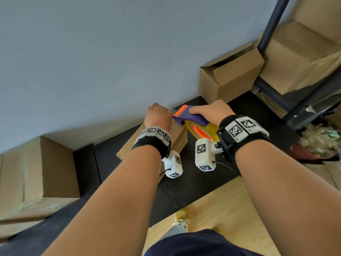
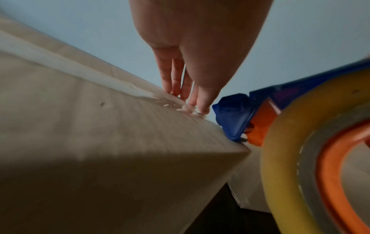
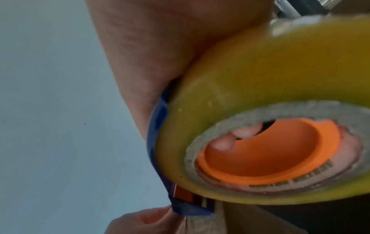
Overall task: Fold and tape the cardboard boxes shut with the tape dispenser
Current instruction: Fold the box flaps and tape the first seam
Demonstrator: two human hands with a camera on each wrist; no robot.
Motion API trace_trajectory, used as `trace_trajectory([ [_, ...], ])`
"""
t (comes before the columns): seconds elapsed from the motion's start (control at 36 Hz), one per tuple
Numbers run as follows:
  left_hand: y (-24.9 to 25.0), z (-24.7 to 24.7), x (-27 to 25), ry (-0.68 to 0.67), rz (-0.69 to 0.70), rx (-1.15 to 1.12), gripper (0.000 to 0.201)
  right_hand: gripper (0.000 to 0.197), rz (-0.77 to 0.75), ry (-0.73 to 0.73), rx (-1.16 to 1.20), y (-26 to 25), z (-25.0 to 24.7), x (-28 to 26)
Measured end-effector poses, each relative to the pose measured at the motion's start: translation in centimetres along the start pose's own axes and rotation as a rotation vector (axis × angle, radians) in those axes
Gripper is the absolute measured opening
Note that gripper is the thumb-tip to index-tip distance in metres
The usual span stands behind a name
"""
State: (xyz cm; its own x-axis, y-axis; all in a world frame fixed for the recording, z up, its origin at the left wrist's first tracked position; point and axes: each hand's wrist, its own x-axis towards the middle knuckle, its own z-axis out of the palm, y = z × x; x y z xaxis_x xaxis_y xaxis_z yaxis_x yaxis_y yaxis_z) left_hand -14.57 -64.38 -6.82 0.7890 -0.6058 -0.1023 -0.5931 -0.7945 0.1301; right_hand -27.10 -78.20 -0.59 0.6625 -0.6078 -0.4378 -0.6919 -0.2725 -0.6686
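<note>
A small brown cardboard box (image 1: 177,139) stands on the black mat, mostly hidden by my arms. My left hand (image 1: 158,115) rests on its far top edge, straight fingertips (image 2: 204,109) pressing clear tape (image 2: 140,93) onto the cardboard (image 2: 100,142). My right hand (image 1: 212,109) grips the purple-and-orange tape dispenser (image 1: 188,115) with its yellow tape roll (image 1: 203,130) at the box's right corner. The dispenser's blue nose (image 2: 234,120) touches the box edge just right of my left fingers. In the right wrist view my fingers (image 3: 222,144) curl through the roll's orange hub (image 3: 270,153).
An open cardboard box (image 1: 230,76) stands at the back right against the grey wall (image 1: 92,52). More boxes (image 1: 299,58) sit on a dark metal rack (image 1: 271,23) at right. A closed box (image 1: 36,174) lies at left. Wooden floor (image 1: 221,206) and my shoe (image 1: 181,218) are below.
</note>
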Motion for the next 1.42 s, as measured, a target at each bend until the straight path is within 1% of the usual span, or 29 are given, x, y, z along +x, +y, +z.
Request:
trace_trajectory([
  [0.03,0.2,0.1,0.0,-0.024,0.013,0.102,0.021,0.046,-0.001,-0.004,0.005,0.2,0.0,0.0],
  [0.06,0.3,0.3,0.2,0.000,0.034,0.215,0.023,0.050,0.004,-0.009,0.010,0.5,-0.1,0.0],
  [0.08,0.4,0.3,0.0,0.001,0.042,0.310,0.024,0.056,0.009,-0.009,0.015,0.7,-0.1,0.0],
  [0.14,0.5,0.4,0.2,-0.002,0.107,0.458,0.025,0.068,0.023,-0.009,0.020,1.3,-0.4,0.0],
  [0.17,0.5,0.6,0.3,-0.001,0.135,0.493,0.025,0.070,0.028,-0.010,0.017,1.6,-0.5,0.0],
  [0.28,0.3,0.3,0.4,-0.011,0.169,0.572,0.028,0.070,0.041,-0.017,0.006,2.8,-1.3,-0.3],
  [0.33,0.4,0.2,0.5,-0.027,0.158,0.563,0.030,0.074,0.050,-0.017,0.002,3.5,-1.8,-0.5],
  [0.39,0.4,0.4,0.6,-0.055,0.154,0.566,0.033,0.073,0.056,-0.028,-0.003,4.2,-2.2,-0.7],
  [0.47,0.5,0.4,0.6,-0.087,0.102,0.524,0.037,0.065,0.063,-0.037,0.003,5.3,-2.7,-0.9],
  [0.56,0.7,0.6,0.4,-0.081,0.092,0.508,0.039,0.064,0.062,-0.052,0.010,6.2,-2.9,-1.0],
  [0.72,0.9,1.3,0.0,-0.014,0.098,0.438,0.037,0.057,0.108,-0.095,0.019,7.9,-3.4,-1.3],
  [0.78,1.4,1.4,-0.4,0.011,0.048,0.349,0.035,0.059,0.126,-0.109,0.031,8.4,-3.2,-1.3],
  [0.81,1.5,1.4,-0.7,0.051,-0.005,0.255,0.034,0.061,0.134,-0.110,0.031,8.5,-3.0,-1.3],
  [0.86,1.4,1.6,-0.8,0.092,-0.104,0.065,0.043,0.063,0.149,-0.104,0.021,8.6,-2.5,-1.1],
  [0.92,1.7,1.7,-0.9,0.084,-0.143,-0.045,0.053,0.063,0.155,-0.096,0.007,8.6,-2.0,-1.0],
  [1.0,2.1,2.0,-1.6,0.118,-0.169,-0.147,0.058,0.066,0.160,-0.085,-0.014,8.4,-1.2,-0.8],
  [1.08,1.8,2.8,-2.2,0.139,-0.160,-0.185,0.061,0.070,0.161,-0.071,-0.026,8.3,-0.5,-0.6],
  [1.17,1.5,3.2,-2.5,0.111,-0.173,-0.196,0.077,0.072,0.150,-0.053,-0.034,8.2,-0.2,-0.5],
  [1.25,1.9,3.3,-2.8,0.099,-0.180,-0.173,0.086,0.074,0.149,-0.043,-0.049,7.8,0.1,-0.3],
  [1.42,2.0,3.8,-3.2,0.105,-0.173,-0.149,0.090,0.063,0.140,-0.037,-0.066,6.8,0.3,0.2],
])
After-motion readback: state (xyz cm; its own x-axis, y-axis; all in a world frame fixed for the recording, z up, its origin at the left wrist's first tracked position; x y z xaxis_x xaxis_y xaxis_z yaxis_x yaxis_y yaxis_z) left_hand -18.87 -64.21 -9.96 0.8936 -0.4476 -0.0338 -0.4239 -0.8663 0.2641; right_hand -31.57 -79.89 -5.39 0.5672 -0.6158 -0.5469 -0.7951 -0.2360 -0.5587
